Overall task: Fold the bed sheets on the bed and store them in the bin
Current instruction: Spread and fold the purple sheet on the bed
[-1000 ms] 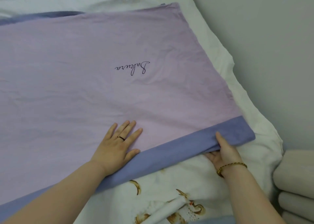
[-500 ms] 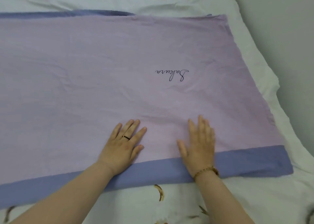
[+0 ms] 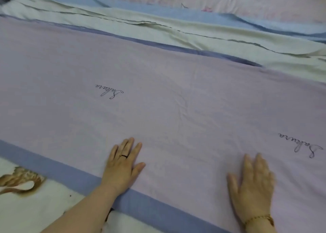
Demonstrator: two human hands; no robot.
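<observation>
Hands lie flat, fingers spread, gripping nothing: left hand (image 3: 123, 165) and right hand (image 3: 252, 185) press on a lilac bed sheet (image 3: 167, 100) spread across the bed, near its blue border (image 3: 53, 169)

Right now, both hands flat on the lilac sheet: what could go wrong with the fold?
1. The wrinkles in the lilac sheet lie beyond the left hand and right hand; folding now would likely press them in.
2. Its far edge lies against the pale green sheet; lifting it may drag that sheet along.
</observation>
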